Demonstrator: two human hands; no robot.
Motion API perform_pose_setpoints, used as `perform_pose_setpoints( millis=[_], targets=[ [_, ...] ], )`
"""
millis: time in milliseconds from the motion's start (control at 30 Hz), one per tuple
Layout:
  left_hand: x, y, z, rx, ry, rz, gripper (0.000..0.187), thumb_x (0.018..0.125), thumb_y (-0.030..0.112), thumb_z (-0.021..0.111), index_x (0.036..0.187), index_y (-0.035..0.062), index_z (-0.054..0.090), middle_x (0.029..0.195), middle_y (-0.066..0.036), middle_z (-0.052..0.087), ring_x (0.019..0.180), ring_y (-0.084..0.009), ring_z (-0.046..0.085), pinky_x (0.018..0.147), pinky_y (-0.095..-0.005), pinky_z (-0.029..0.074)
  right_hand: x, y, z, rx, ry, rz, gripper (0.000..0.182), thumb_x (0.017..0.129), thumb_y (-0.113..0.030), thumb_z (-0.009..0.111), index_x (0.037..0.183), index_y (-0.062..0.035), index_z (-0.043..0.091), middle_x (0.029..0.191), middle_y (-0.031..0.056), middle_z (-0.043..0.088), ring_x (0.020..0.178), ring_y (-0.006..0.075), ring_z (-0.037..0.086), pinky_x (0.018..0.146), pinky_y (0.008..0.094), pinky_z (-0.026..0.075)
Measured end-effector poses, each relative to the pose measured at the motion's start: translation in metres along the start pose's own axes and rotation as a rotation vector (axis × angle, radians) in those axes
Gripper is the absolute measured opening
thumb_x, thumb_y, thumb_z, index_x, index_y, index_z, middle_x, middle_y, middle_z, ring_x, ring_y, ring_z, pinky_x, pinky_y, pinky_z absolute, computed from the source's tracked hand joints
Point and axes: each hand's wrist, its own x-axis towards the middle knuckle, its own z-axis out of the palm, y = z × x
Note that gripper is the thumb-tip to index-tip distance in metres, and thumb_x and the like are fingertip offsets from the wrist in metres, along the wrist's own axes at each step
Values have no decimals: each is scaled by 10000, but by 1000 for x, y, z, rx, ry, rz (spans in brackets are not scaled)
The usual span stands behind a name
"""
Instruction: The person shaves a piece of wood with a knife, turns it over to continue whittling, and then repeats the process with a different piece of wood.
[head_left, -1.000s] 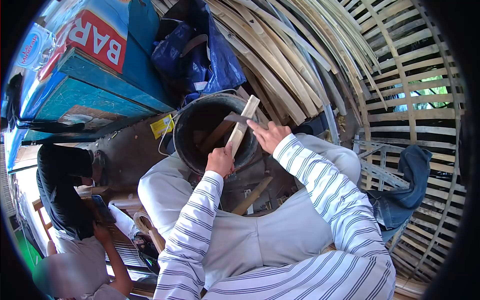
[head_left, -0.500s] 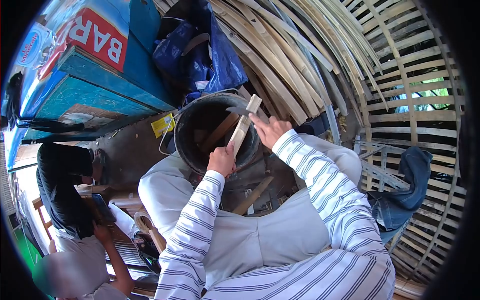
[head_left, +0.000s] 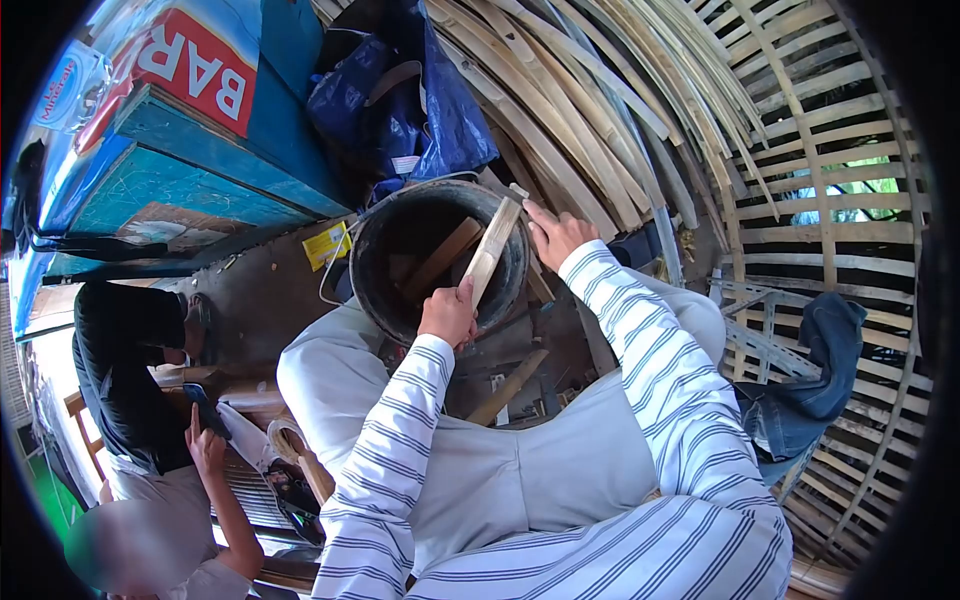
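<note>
— Since a second ago the right hand has climbed from the middle of the bamboo slat to its top end, and the dark blade that crossed the slat is no longer to be seen. Where does the slat sit now?

— Slanted over the black bucket, upper end at the far rim, lower end in the left hand. Left fingers are wrapped shut around that lower end. Right fingers are curled at the top end, but whether they clamp a tool or just the slat I cannot tell

— Anything else in the bucket?

— A second wooden piece leaning inside, just beside the slat

— How should the step be done well, in your judgement?

— Looks like trimming or splitting the slat. I'd brace it on the rim, keep the left hand low and clear of the cutting line, and work along the grain so it doesn't run off. Mind the person's hand at lower left, well apart
</note>
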Motion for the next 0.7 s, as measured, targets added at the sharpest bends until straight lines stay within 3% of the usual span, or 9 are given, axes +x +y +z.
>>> perform_pose_setpoints(
  millis=[100,167,233,300,433,500,567,667,700],
  targets=[
    [0,0,-3,26,-9,-18,636,1027,477,415,737,-44,638,535,-104,605,396,-189,568,399,-325,471,-18,-18,-7,-48,3,-147,451,970,-362,544,1417,-393,492,785,189,622,610,372,649,578,494,533],
    [5,-3,-2,15,-6,-6,639,1026,481,418,745,-45,645,525,-96,592,382,-178,552,374,-327,455,-33,-26,-14,-23,-73,-332,475,961,-341,566,1423,-416,486,695,146,534,611,329,643,585,485,533],
    [3,-9,-1,6,-13,-15,642,1024,487,420,747,-45,648,520,-93,585,373,-171,542,361,-327,446,-29,-19,-9,-42,-63,-274,469,962,-341,560,1420,-411,491,687,135,524,639,326,650,603,497,532],
    [2,-6,-1,-17,-14,-11,645,1022,493,421,745,-44,647,520,-94,586,368,-169,536,359,-326,444,-5,2,2,-30,-7,0,464,968,-340,537,1425,-402,485,748,170,612,692,368,665,640,509,532],
    [1,-4,1,-28,-29,-40,638,1022,487,422,742,-42,645,523,-96,593,373,-172,539,366,-327,448,-8,-7,-14,-60,-47,-52,457,969,-356,539,1421,-394,491,766,193,618,688,380,667,627,508,531],
    [3,-3,-3,-10,-35,-40,633,1022,477,426,734,-46,638,538,-105,611,393,-183,562,384,-331,462,-24,-23,-21,-31,-126,-269,459,968,-377,545,1421,-415,485,775,187,588,665,379,664,601,487,532],
    [2,-5,-2,-15,-29,-35,636,1021,481,425,737,-46,640,527,-99,598,381,-178,548,374,-330,452,-28,-25,-17,-17,-108,-296,449,966,-361,549,1410,-408,498,789,199,604,647,387,657,600,504,529],
    [2,-7,-1,-20,-14,-18,641,1020,493,419,753,-42,650,508,-89,577,362,-168,526,357,-327,439,5,6,-4,-10,-33,41,423,966,-334,541,1386,-381,525,817,213,646,710,386,664,668,509,536],
    [0,-4,-1,-20,-15,-27,641,1020,494,420,755,-43,651,508,-87,577,364,-167,529,358,-326,439,6,9,-10,25,-60,16,419,971,-345,531,1389,-375,524,804,200,652,743,390,666,700,508,536]
  ],
)
